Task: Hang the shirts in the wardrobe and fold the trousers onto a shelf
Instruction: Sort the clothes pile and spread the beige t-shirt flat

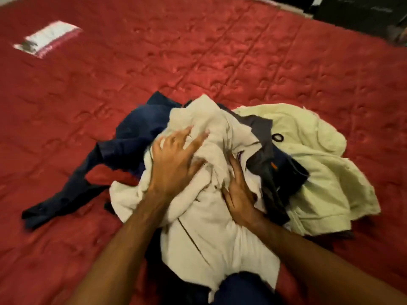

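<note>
Red quilted fabric covers the whole bed (220,62), its stitched squares and embossed swirls catching a dull sheen, and it fills nearly all of the view. On its far left lies a flat white and pink packet (47,38), blurred, well apart from everything else. At the far right corner the bed ends against a dark, shadowed patch of room (361,12) where nothing can be made out. Near the middle sits a heap of clothes. A cream garment (211,216) lies on top and runs toward the near edge; a navy garment (92,172) sprawls out to the left from under it; a pale yellow garment (319,172) spreads to the right; a dark grey piece with an orange mark (273,166) is wedged between the cream and the yellow. The left hand (176,161) rests on the cream garment with fingers spread and lightly bent into the cloth. The right hand (240,192) lies just beside it, fingers extended, pressing down into the folds at the cream garment's right edge.
</note>
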`<state>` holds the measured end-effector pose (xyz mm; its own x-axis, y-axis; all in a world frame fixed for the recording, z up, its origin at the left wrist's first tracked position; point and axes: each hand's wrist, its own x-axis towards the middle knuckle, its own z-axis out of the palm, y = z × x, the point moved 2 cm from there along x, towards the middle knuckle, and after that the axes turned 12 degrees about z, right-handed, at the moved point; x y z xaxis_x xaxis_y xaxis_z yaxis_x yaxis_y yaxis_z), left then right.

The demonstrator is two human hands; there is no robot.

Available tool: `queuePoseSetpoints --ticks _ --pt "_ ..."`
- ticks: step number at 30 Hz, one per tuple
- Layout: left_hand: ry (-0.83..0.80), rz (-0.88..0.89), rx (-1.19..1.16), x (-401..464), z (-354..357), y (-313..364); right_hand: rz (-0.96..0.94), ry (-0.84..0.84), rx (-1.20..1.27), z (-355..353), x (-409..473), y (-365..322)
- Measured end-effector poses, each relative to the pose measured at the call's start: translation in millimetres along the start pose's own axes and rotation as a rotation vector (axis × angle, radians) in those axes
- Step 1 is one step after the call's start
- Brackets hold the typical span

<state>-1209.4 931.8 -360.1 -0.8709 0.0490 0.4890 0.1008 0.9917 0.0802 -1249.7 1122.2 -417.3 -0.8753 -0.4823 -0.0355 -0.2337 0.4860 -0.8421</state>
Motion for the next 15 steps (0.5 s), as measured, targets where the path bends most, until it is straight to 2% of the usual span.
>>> queuePoseSetpoints --ticks 3,6,9,11,15 --pt "0.001 -0.025 -0.005 -9 -24 18 -0.17 0.013 0.004 -14 -8 -4" --pt "0.015 -0.155 -0.047 -12 -81 46 -0.193 -0.017 0.056 -42 -16 -22" --pt "0.109 -0.313 -0.015 -33 -152 84 -0.212 0.009 0.072 -77 -41 -65" --pt "0.177 -0.33 0.047 -51 -209 110 -0.31 0.031 0.147 -99 -69 -110" --pt "0.324 -0.325 0.235 -75 -327 145 -0.47 -0.047 0.308 -118 -111 -204"
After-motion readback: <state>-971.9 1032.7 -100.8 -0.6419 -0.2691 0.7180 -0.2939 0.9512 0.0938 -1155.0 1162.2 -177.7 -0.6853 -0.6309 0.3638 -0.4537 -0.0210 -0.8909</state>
